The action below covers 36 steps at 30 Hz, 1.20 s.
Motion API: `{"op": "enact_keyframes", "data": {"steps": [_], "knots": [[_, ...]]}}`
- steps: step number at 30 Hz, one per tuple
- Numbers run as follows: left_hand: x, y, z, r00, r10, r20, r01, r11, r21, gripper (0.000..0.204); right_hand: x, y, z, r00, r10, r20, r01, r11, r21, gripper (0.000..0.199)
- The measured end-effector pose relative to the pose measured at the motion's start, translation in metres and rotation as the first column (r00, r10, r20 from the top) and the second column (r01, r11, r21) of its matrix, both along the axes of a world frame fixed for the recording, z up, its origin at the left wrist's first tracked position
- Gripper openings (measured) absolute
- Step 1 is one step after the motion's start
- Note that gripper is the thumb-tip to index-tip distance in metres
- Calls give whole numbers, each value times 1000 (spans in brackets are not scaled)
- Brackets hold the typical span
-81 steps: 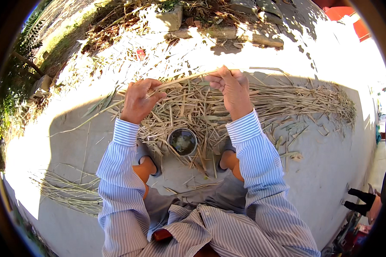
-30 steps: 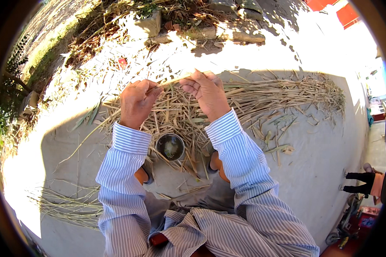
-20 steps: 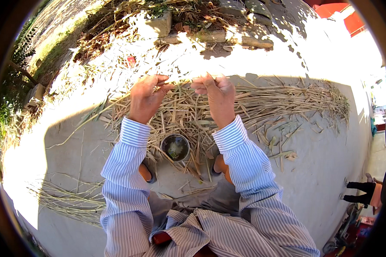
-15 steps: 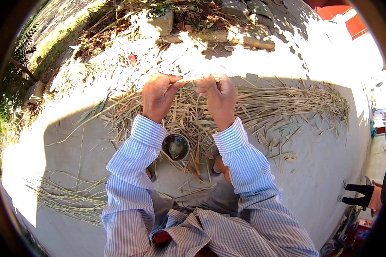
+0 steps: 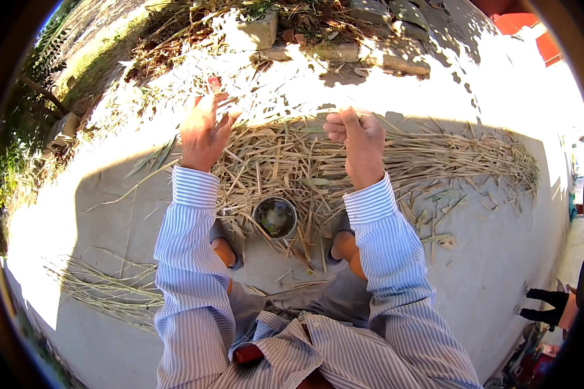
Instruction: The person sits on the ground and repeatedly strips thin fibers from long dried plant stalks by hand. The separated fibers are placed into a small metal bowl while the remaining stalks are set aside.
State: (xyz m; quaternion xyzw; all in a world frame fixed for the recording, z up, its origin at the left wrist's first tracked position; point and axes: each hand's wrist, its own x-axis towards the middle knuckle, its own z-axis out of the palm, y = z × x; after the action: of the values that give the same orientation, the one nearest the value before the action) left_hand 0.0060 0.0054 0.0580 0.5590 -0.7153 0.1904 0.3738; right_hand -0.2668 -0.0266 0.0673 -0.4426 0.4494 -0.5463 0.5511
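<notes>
My left hand [image 5: 204,135] is raised over the far left of a heap of dry stalks [image 5: 282,152], its thumb and fingers apart with nothing seen between them. To the right, above the heap's far edge, my right hand [image 5: 362,139] is closed, thumb against curled fingers. Whatever it pinches is too thin and washed out by glare to name. Below and between the hands, a round metal pot [image 5: 294,227] holds dark liquid with green bits in it.
A bundle of long dry stalks [image 5: 461,155] stretches right from the heap. Thin greenish stems [image 5: 107,292] lie at the lower left. Stone blocks [image 5: 256,35] edge the far side. A person [image 5: 551,308] stands at the far right. My feet flank the pot.
My hands held a pale strip of stalk between them; now they are farther apart. The left has moved left and its fingers have opened, while the right has shifted right, still closed.
</notes>
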Motion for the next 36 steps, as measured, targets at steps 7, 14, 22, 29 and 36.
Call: {"op": "enact_keyframes", "data": {"steps": [7, 14, 22, 29, 36], "knots": [[-42, 7, -14, 743, -5, -670, 420, 783, 459, 19, -6, -5, -12, 975, 13, 220, -25, 998, 54, 29], [-48, 11, -28, 638, 66, -767, 484, 740, 466, 17, 0, -3, -8, 985, 94, 143, -112, 987, 119, 28], [-24, 15, -26, 973, 13, -230, 120, 823, 555, 23, -8, -9, -12, 986, 125, 107, -133, 988, 76, 27], [-43, 9, -28, 311, 105, -945, 661, 690, 294, 13, 1, -4, -6, 988, 150, 46, -153, 987, 55, 31], [-33, 9, -14, 106, 296, -949, 564, 769, 302, 13, 12, 1, -2, 978, 201, -50, -200, 980, 14, 32]]}}
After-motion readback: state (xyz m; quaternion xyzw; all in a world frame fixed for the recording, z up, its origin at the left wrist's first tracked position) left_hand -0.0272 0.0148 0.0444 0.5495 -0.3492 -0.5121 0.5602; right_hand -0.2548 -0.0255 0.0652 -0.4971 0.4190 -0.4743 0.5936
